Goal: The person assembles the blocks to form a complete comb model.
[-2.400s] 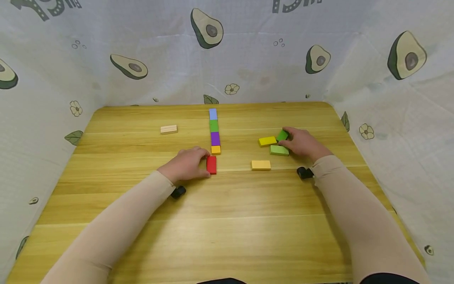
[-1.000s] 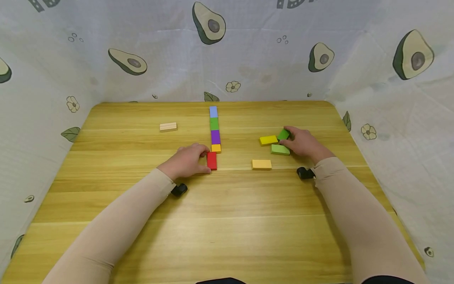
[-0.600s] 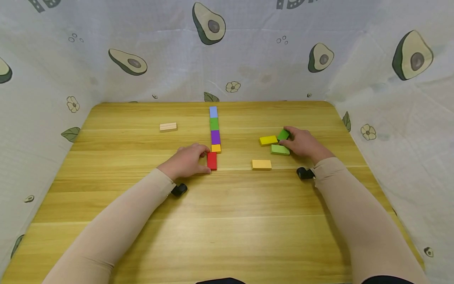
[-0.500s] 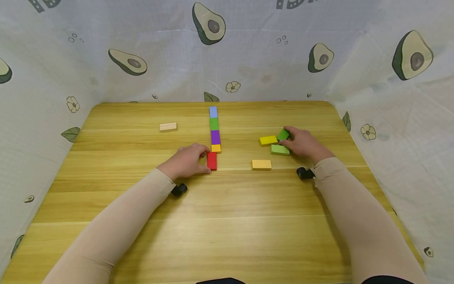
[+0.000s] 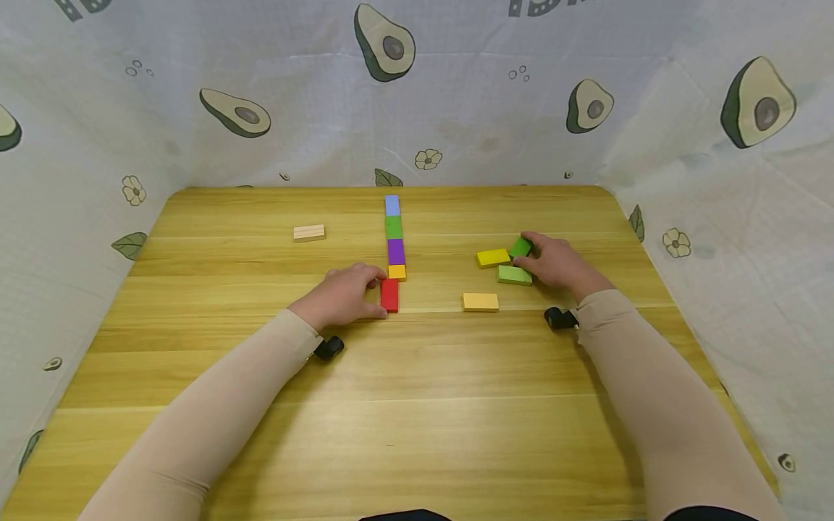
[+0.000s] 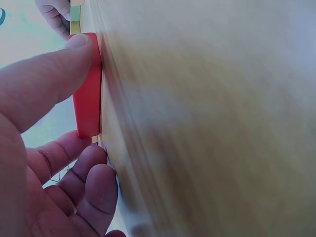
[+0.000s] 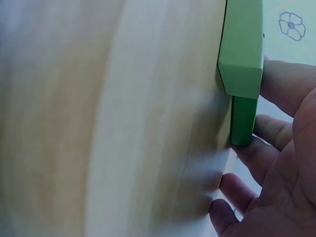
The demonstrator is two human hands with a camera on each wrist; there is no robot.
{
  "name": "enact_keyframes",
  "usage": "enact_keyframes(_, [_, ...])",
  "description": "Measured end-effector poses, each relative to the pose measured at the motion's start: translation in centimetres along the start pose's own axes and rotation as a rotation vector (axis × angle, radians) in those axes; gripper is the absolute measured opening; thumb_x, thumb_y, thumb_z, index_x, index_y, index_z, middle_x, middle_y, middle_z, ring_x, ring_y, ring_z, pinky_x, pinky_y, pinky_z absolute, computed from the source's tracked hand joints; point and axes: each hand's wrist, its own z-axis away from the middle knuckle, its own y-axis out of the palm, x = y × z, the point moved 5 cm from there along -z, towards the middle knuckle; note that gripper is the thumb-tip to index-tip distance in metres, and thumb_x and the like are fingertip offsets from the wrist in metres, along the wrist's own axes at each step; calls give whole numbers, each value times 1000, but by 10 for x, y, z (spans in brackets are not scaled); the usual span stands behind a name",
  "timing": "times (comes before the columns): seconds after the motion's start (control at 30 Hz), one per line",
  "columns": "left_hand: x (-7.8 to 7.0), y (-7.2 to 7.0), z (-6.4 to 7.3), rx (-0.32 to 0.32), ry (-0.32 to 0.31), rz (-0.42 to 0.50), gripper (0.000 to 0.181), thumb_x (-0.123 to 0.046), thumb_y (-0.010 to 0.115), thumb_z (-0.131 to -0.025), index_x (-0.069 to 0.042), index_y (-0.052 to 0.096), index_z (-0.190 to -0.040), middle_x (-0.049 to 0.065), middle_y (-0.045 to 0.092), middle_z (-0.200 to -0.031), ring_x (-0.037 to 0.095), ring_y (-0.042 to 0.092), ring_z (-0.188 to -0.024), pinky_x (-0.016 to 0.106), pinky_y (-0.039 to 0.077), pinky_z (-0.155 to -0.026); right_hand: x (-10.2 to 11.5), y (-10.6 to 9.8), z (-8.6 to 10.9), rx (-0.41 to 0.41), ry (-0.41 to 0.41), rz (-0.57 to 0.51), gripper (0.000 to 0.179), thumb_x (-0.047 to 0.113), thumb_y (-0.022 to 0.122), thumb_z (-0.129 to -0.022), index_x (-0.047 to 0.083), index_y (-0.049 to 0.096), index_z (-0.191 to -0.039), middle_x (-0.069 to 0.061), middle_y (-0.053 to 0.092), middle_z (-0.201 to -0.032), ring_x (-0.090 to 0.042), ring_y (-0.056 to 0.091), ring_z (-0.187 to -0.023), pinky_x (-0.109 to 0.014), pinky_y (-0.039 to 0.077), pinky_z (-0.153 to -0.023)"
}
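I count ten blocks on the one wooden worktop [image 5: 391, 420], and two bare hands among them. Near the middle of the frame, the left hand [image 5: 345, 295] has its grip clamped on a single red block [image 5: 389, 296], thumb at the lower end and a finger at the upper. That block lies flat just below a column of four: one light blue block [image 5: 392, 205], one green block [image 5: 394, 227], one purple block [image 5: 396, 252] and one orange block [image 5: 397, 273], top to bottom. The red one sits slightly left of their line; whether it touches the orange one I cannot tell.

Right of centre, the right hand [image 5: 555, 262] has its grip pinched on one dark green block [image 5: 520, 247]. One yellow block [image 5: 493, 258] lies at its left and one light green block [image 5: 514, 275] just below it; I cannot tell if the thumb touches that last one. Lower and to the left is one pale orange block [image 5: 480, 302], on its own. One plain wood block [image 5: 309, 233] lies at the upper left of the worktop, well apart from the rest.

Two beige sleeves [image 5: 215, 405] reach up from the lower corners. Three flowers show on the avocado-print cloth [image 5: 482, 94] behind.
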Motion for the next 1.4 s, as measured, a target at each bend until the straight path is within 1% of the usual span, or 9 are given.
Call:
enact_keyframes(0.17, [0, 0, 0, 2, 2, 9, 70, -43, 85, -88, -12, 58, -144, 6, 64, -131, 23, 62, -126, 52, 37, -111, 1, 0, 1, -11, -3, 0, 77, 42, 54, -110, 4, 20, -168, -35, 35, -163, -50, 38, -148, -64, 32, -123])
enact_keyframes(0.4, [3, 1, 1, 2, -4, 39, 70, -44, 85, -88, -13, 57, -145, 6, 64, -133, 23, 60, -127, 51, 35, -114, 1, 1, 2, -18, -5, 1, 78, 44, 53, -110, 5, 19, -168, -35, 36, -162, -50, 40, -146, -64, 34, -122])
enact_keyframes(0.5, [5, 2, 0, -1, -5, 57, 70, -44, 85, -88, -14, 57, -145, 5, 63, -132, 23, 60, -126, 50, 34, -115, 0, 1, 2, -19, 0, -1, 77, 45, 52, -110, 6, 19, -168, -36, 35, -162, -52, 36, -147, -65, 33, -122])
enact_keyframes(0.67, [8, 2, 0, -11, -4, 93, 69, -44, 85, -88, -13, 58, -143, 5, 64, -131, 23, 60, -125, 49, 33, -115, 0, 3, 3, -18, 6, 0, 76, 47, 49, -110, 8, 19, -169, -37, 33, -163, -57, 25, -151, -68, 27, -123])
enact_keyframes(0.87, [11, 3, -1, -23, -9, 132, 67, -42, 85, -88, -12, 59, -142, 5, 64, -129, 24, 59, -123, 49, 31, -116, 1, 3, 3, -17, 1, -8, 77, 46, 49, -111, 7, 18, -169, -37, 32, -163, -57, 23, -152, -68, 26, -124])
enact_keyframes(1.17, [12, 3, -3, -23, -10, 141, 67, -41, 85, -88, -12, 59, -142, 4, 64, -129, 23, 58, -123, 48, 31, -115, 3, 1, 3, -8, 9, -10, 78, 47, 49, -110, 7, 17, -169, -36, 32, -164, -58, 20, -151, -69, 25, -123])
enact_keyframes(1.4, [9, 2, -2, -19, -7, 124, 66, -42, 85, -88, -12, 59, -142, 4, 64, -126, 23, 59, -120, 49, 32, -113, 2, 2, 3, -7, 11, -18, 77, 46, 50, -110, 6, 18, -168, -37, 33, -163, -59, 20, -150, -69, 27, -122])
